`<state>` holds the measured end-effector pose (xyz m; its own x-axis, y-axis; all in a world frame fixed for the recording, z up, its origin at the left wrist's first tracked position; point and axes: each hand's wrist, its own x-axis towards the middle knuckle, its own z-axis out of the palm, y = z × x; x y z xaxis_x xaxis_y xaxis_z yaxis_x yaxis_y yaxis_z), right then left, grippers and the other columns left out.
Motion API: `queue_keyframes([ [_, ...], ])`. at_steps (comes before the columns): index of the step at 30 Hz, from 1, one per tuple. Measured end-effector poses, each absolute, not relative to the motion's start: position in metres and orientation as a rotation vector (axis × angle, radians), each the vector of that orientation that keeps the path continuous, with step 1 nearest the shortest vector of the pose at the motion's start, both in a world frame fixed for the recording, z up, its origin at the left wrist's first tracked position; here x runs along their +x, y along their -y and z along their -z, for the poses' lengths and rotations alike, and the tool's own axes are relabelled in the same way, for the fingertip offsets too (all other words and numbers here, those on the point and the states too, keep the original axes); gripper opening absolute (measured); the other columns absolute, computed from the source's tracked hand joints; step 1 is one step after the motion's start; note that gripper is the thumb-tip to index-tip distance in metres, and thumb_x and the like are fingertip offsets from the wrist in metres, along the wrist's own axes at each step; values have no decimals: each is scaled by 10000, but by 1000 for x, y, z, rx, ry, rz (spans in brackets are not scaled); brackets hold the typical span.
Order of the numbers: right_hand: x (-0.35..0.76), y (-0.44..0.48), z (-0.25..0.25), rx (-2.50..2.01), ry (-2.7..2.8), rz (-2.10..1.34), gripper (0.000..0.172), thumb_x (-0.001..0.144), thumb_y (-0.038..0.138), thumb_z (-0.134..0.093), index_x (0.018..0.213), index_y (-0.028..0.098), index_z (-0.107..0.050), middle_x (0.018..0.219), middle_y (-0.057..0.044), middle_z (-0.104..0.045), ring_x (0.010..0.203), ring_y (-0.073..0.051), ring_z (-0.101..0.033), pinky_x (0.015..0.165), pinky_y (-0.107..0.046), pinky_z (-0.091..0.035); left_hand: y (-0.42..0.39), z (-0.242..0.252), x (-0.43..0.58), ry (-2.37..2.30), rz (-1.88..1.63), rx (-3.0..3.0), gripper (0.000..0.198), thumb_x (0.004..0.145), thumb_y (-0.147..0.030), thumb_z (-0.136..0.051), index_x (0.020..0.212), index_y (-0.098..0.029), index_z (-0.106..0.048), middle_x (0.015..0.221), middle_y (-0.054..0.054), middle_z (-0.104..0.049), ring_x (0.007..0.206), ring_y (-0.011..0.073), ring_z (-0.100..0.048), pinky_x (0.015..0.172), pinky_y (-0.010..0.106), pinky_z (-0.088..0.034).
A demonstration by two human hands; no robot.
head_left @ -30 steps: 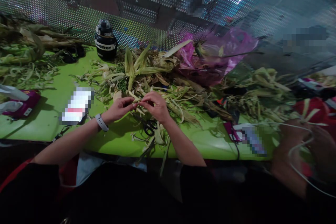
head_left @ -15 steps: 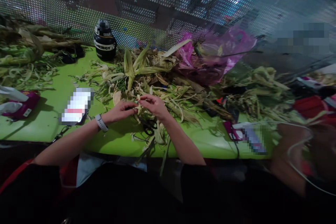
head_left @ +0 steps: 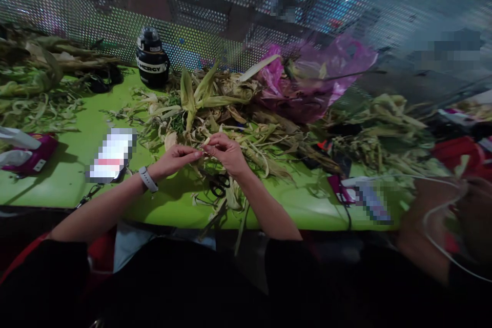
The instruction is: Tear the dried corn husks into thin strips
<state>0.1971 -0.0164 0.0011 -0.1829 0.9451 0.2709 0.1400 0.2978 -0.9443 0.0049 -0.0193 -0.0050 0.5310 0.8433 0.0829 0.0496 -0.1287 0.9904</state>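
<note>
My left hand [head_left: 175, 159] and my right hand [head_left: 226, 154] meet fingertip to fingertip over the green table [head_left: 77, 174]. Both pinch a thin pale strip of corn husk [head_left: 202, 150] between them. The left wrist wears a watch with a white band [head_left: 148, 179]. A heap of dry and green husks [head_left: 215, 107] lies right behind the hands. Black scissors [head_left: 218, 185] rest on the table under my right wrist.
A black jug [head_left: 152, 64] stands at the back by the perforated metal wall. A pink plastic bag [head_left: 307, 82] holds husks at the back right. A phone [head_left: 112, 154] lies left of my hands. Another person's hands [head_left: 442, 220] work at the right edge.
My hands have stayed together at the same spot, with the fingers shifting slightly on the husk strip. The other person's hands at the right have moved a little.
</note>
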Motion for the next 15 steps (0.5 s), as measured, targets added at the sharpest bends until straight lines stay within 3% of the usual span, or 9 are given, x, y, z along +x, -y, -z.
queue_keyframes([
  [4,198,18,-4,-1049,1646,-867,292,723,478,-731,719,193,-669,896,-28,-562,619,-84,-453,571,-264,-403,18,6,4,-745,-746,1566,349,768,-473,-676,807,-135,-755,644,18,-630,585,111,-496,568,245,-409],
  [7,197,21,-7,-1040,1662,-782,252,759,443,-712,731,197,-671,909,-39,-566,694,-112,-508,614,-278,-426,18,3,5,-735,-659,1530,314,753,-449,-700,749,-140,-754,608,12,-621,567,104,-485,569,246,-409],
  [11,196,21,-10,-1016,1662,-767,318,769,507,-680,745,192,-651,880,-40,-575,753,-131,-541,647,-275,-446,20,2,7,-722,-656,1415,286,726,-433,-735,753,-149,-746,668,8,-643,621,95,-515,632,231,-423],
  [15,202,16,-11,-1135,1610,-874,445,845,608,-518,793,180,-628,783,-18,-579,673,-107,-547,639,-251,-451,19,7,9,-778,-851,1229,297,710,-432,-756,788,-147,-722,692,-7,-616,619,69,-493,615,193,-402],
])
